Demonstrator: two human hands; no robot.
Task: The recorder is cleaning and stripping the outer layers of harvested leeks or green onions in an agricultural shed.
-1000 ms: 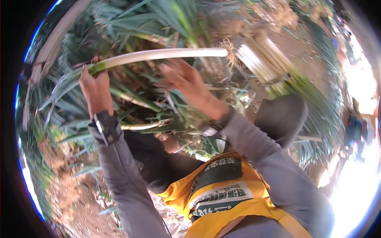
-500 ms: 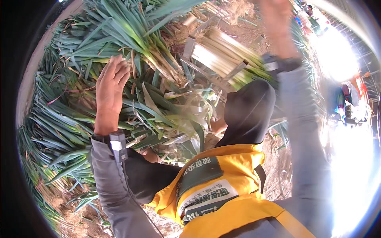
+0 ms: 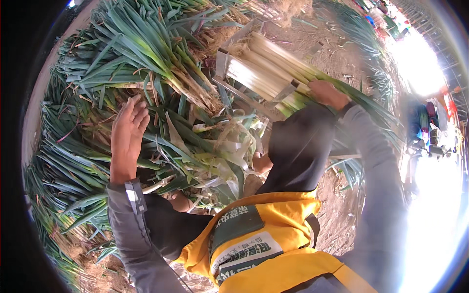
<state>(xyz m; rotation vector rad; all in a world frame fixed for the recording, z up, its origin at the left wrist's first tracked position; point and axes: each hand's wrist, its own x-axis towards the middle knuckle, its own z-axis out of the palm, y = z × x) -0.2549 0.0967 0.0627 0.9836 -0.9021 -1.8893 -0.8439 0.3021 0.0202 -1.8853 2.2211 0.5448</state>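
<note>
Peeled green onions (image 3: 268, 66) with long white stalks lie side by side in a metal rack (image 3: 221, 63), their leaves trailing to the right past my knee. My right hand (image 3: 330, 94) is closed on them where white turns to green, just beyond the rack's right end. My left hand (image 3: 128, 139) hangs open with nothing in it, fingers together and palm turned inward. It is over the left-hand heap of unpeeled green onions (image 3: 73, 151). A bunch of unpeeled green onions (image 3: 161, 58) with dry brown skins lies between that hand and the rack.
Stripped leaves and pale skins (image 3: 229, 141) lie piled between my legs, by my bare feet. More green onions (image 3: 364, 44) line the far right. Dry roots (image 3: 288, 12) lie beyond the rack on the dirt floor (image 3: 337, 210). Strong light glares at right.
My right hand has come down from above the far side of the rack onto the green onions in it. My left hand has drifted slightly left and nearer, still open.
</note>
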